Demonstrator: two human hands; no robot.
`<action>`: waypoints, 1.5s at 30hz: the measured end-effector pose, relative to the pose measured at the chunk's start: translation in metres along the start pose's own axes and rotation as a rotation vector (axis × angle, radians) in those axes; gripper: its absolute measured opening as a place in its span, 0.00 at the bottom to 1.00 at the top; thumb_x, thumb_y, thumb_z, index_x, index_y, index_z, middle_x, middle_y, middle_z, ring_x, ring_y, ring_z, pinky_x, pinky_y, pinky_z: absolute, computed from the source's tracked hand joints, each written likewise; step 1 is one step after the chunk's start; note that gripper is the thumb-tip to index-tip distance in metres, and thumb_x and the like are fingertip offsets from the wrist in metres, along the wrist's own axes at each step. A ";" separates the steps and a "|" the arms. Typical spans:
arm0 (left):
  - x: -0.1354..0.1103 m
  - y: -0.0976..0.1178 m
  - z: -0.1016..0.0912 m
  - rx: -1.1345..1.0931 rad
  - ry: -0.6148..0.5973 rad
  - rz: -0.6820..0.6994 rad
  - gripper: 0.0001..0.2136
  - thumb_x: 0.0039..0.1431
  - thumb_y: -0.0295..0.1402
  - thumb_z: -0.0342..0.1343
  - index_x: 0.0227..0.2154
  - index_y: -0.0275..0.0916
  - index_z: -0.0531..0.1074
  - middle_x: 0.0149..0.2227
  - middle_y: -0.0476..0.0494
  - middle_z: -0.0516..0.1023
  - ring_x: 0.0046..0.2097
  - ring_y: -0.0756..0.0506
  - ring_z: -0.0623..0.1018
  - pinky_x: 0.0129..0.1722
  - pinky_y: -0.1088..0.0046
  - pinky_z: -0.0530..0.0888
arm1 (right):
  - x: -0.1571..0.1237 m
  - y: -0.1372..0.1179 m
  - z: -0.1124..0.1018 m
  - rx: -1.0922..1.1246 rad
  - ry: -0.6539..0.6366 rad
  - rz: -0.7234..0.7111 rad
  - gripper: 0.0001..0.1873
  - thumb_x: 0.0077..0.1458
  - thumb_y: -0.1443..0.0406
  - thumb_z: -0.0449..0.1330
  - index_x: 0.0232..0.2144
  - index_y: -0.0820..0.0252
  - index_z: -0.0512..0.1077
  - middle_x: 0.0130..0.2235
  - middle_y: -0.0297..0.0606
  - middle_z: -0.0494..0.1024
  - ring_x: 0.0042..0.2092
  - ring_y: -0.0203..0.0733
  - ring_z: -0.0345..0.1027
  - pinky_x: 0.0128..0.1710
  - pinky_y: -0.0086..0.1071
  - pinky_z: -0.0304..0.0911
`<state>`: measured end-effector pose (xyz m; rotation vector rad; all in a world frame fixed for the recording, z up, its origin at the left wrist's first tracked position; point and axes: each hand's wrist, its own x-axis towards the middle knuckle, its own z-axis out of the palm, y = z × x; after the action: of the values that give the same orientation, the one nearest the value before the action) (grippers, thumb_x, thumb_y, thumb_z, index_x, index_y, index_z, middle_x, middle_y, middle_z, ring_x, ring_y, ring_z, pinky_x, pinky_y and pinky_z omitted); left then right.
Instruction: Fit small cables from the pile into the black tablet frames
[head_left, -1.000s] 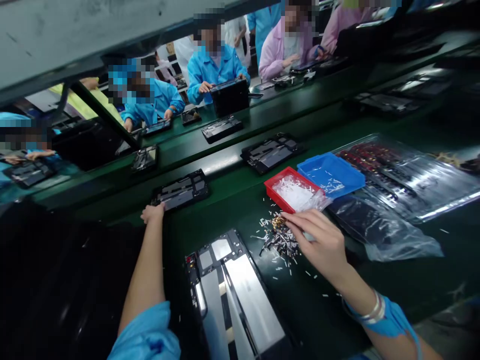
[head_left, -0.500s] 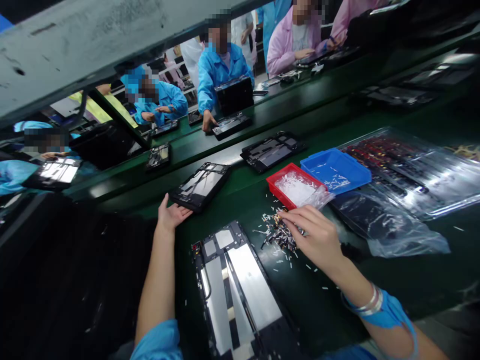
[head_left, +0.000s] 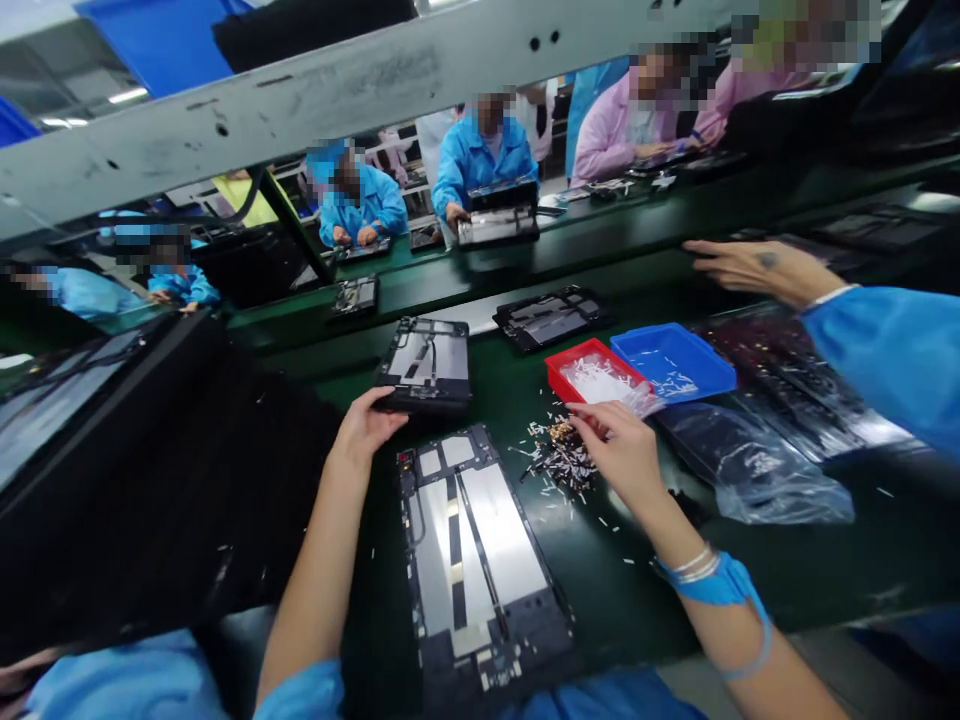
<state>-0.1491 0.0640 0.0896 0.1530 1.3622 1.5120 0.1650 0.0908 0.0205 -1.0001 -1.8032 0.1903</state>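
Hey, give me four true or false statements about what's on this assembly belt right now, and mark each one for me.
1. The right hand is at a pile of small white and dark pieces. True.
2. The red tray sits to the right of the blue tray. False: it sits to the left of it.
3. The left hand is on the large tablet frame directly in front of the person. False: it is at the edge of a smaller-looking tablet frame further along the belt.
4. A co-worker's hand reaches in from the right, from a blue sleeve. True.
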 end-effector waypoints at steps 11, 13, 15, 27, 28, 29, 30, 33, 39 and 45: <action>-0.200 -0.129 -0.093 0.159 -0.030 0.057 0.24 0.37 0.39 0.70 0.41 0.41 0.75 0.38 0.44 0.81 0.43 0.39 0.79 0.42 0.67 0.77 | 0.005 -0.019 0.002 0.585 -0.018 0.582 0.10 0.37 0.63 0.69 0.26 0.58 0.75 0.25 0.33 0.76 0.24 0.34 0.67 0.20 0.27 0.60; -0.204 -0.144 -0.100 0.237 -0.091 0.000 0.25 0.38 0.42 0.70 0.41 0.40 0.75 0.36 0.44 0.81 0.38 0.41 0.80 0.39 0.69 0.76 | 0.006 -0.038 0.005 0.674 -0.154 0.588 0.11 0.38 0.62 0.69 0.26 0.58 0.74 0.24 0.33 0.75 0.23 0.33 0.65 0.17 0.26 0.57; -0.202 -0.146 -0.110 0.317 -0.218 -0.073 0.26 0.42 0.47 0.67 0.43 0.38 0.74 0.34 0.42 0.80 0.31 0.43 0.79 0.30 0.71 0.74 | 0.007 -0.063 0.008 0.750 -0.374 0.596 0.12 0.40 0.61 0.69 0.27 0.58 0.73 0.24 0.32 0.75 0.23 0.32 0.65 0.16 0.25 0.56; -0.162 -0.117 -0.146 1.068 -0.115 0.959 0.11 0.60 0.28 0.53 0.45 0.40 0.70 0.42 0.41 0.77 0.43 0.45 0.77 0.43 0.72 0.72 | -0.005 -0.154 0.067 0.702 -0.922 0.643 0.06 0.42 0.68 0.65 0.26 0.60 0.70 0.24 0.31 0.75 0.26 0.32 0.69 0.26 0.27 0.64; -0.155 -0.118 -0.145 1.095 -0.120 1.060 0.14 0.59 0.27 0.53 0.49 0.40 0.68 0.47 0.39 0.75 0.48 0.43 0.75 0.47 0.69 0.71 | -0.007 -0.154 0.071 0.670 -0.898 0.625 0.06 0.42 0.68 0.64 0.26 0.60 0.70 0.24 0.31 0.75 0.26 0.33 0.69 0.26 0.27 0.63; -0.148 -0.119 -0.145 1.138 -0.138 1.131 0.17 0.60 0.27 0.53 0.52 0.39 0.66 0.51 0.36 0.73 0.52 0.42 0.73 0.51 0.66 0.70 | -0.008 -0.153 0.074 0.642 -0.879 0.608 0.06 0.42 0.68 0.64 0.26 0.60 0.70 0.23 0.31 0.75 0.27 0.33 0.69 0.26 0.27 0.63; -0.142 -0.120 -0.144 1.193 -0.161 1.179 0.19 0.60 0.28 0.53 0.55 0.38 0.64 0.53 0.34 0.71 0.54 0.40 0.71 0.52 0.64 0.69 | -0.009 -0.153 0.076 0.617 -0.864 0.594 0.06 0.42 0.68 0.64 0.26 0.60 0.71 0.23 0.31 0.75 0.27 0.33 0.69 0.27 0.28 0.63; -0.129 -0.119 -0.144 1.349 -0.209 1.267 0.21 0.62 0.33 0.51 0.57 0.36 0.63 0.56 0.30 0.68 0.56 0.38 0.70 0.50 0.62 0.70 | -0.011 -0.151 0.081 0.564 -0.841 0.563 0.06 0.43 0.67 0.63 0.27 0.60 0.71 0.23 0.32 0.75 0.27 0.34 0.69 0.27 0.28 0.63; -0.123 -0.117 -0.146 1.463 -0.235 1.345 0.19 0.64 0.35 0.48 0.56 0.37 0.65 0.56 0.31 0.69 0.56 0.37 0.70 0.46 0.64 0.70 | -0.013 -0.151 0.080 0.531 -0.829 0.538 0.05 0.43 0.67 0.63 0.27 0.60 0.71 0.24 0.32 0.76 0.26 0.34 0.69 0.26 0.28 0.63; -0.123 -0.116 -0.147 1.529 -0.219 1.410 0.18 0.65 0.37 0.46 0.54 0.36 0.67 0.55 0.29 0.71 0.55 0.37 0.72 0.44 0.64 0.68 | -0.009 -0.155 0.074 0.435 -0.848 0.455 0.02 0.48 0.67 0.61 0.27 0.61 0.72 0.26 0.34 0.78 0.28 0.34 0.71 0.27 0.27 0.63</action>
<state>-0.1256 -0.1441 0.0107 2.5171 2.0080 0.8564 0.0205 0.0074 0.0641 -1.0682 -2.0795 1.3998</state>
